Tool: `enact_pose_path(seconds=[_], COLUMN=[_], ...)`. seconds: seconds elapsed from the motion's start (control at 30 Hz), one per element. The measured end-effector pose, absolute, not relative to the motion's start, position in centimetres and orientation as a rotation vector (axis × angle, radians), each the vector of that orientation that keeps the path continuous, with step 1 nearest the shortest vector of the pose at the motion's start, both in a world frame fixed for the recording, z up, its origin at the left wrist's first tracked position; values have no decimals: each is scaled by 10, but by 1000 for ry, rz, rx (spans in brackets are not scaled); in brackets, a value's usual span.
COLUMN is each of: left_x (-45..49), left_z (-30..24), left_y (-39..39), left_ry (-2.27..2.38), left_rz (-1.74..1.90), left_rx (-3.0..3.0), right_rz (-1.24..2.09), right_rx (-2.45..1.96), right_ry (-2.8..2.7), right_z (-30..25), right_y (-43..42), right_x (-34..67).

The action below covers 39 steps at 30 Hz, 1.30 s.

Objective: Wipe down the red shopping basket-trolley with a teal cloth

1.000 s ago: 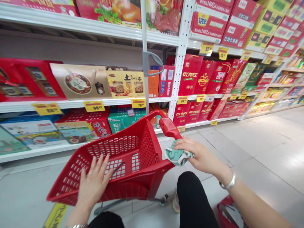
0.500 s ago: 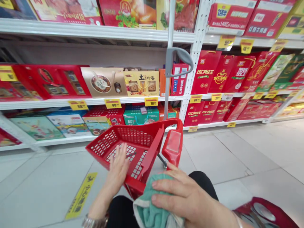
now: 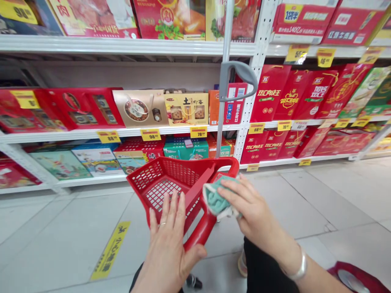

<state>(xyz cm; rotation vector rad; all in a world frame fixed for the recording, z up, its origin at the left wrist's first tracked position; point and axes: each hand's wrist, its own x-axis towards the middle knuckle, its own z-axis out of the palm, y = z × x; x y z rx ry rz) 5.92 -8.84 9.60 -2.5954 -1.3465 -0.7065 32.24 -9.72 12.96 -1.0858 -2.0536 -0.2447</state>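
A red plastic shopping basket [image 3: 200, 188] with slotted walls stands in front of me, tilted in view. A grey pull handle [image 3: 225, 83] on a metal pole rises at its far side. My right hand [image 3: 256, 213] grips a folded teal cloth [image 3: 214, 198] with pale edging and presses it against the panel on the basket's right side, largely covering that panel. Over the basket's near edge lies my left hand [image 3: 169, 248], palm down with fingers spread. It holds nothing; its thumb is beside the red rim bar, and contact is hard to tell.
White shelves [image 3: 128, 44] with boxed goods and yellow price tags run behind the basket. Red gift bags [image 3: 265, 93] line the right bay. A yellow floor sticker [image 3: 110, 252] lies at left on grey tiles. A dark red object [image 3: 356, 276] sits at lower right.
My right hand has carried the cloth up and away from me onto the basket's side panel. My left hand has turned palm down and come nearer, fingers spread over the near edge.
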Motion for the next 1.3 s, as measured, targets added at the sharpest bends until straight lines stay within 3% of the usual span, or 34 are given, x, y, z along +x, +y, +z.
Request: enact_pose_path(seconds=[0.2, 0.4, 0.67, 0.83, 1.03, 1.3], left_x=[50, 54, 61, 55, 53, 56], left_z=[78, 92, 102, 90, 91, 92], left_y=[-81, -92, -96, -92, -93, -87], left_ry=[-1368, -1531, -1611, -1606, -1536, -1616], left_rz=[-806, -775, -743, -768, -789, -792], left_rx=[-2463, -2484, -2476, -2452, -2474, -2457], right_rz=[-33, 31, -122, -323, -186, -74], right_rx=[-885, -1024, -1243, -1118, -802, -989], right_ry=[-2268, -2133, -2011, -2051, -2395, -2143], right_z=[134, 131, 126, 137, 128, 121], right_y=[-105, -52, 8, -47, -102, -9], right_x=[290, 336, 387, 331, 277, 340])
